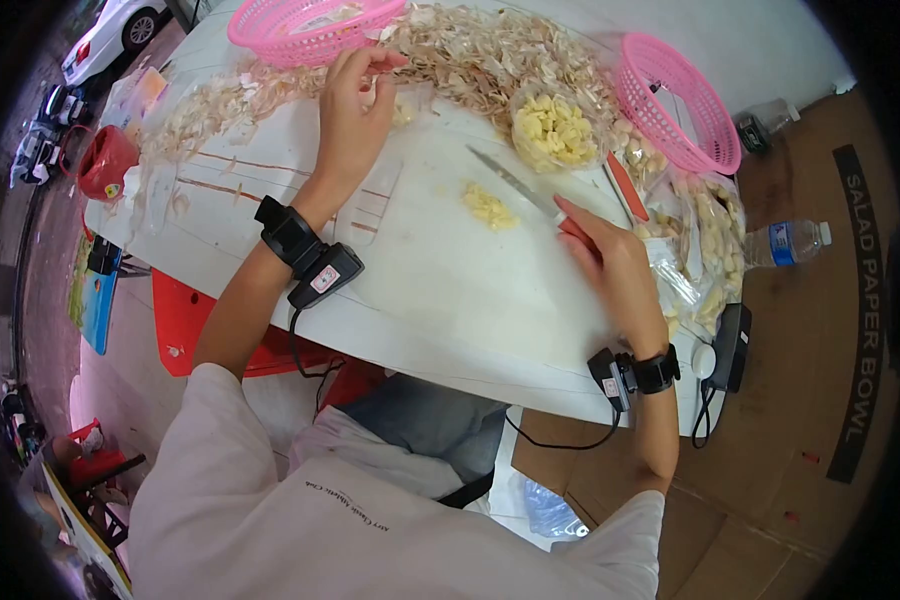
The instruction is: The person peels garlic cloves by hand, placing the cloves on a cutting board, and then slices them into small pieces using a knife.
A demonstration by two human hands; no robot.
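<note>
A white table has a big heap of garlic skins along its far side. A pink basket sits right of the heap. The left hand is up near the skins with bent fingers; one cannot tell if it holds anything. The right hand grips a knife above the table, between a clear tub of garlic and some small garlic bits.

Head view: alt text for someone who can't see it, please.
A person's right hand holds a knife at a white table, beside small pale chopped pieces. The left hand is near a heap of papery peelings; peeled cloves sit heaped beyond the knife.
</note>
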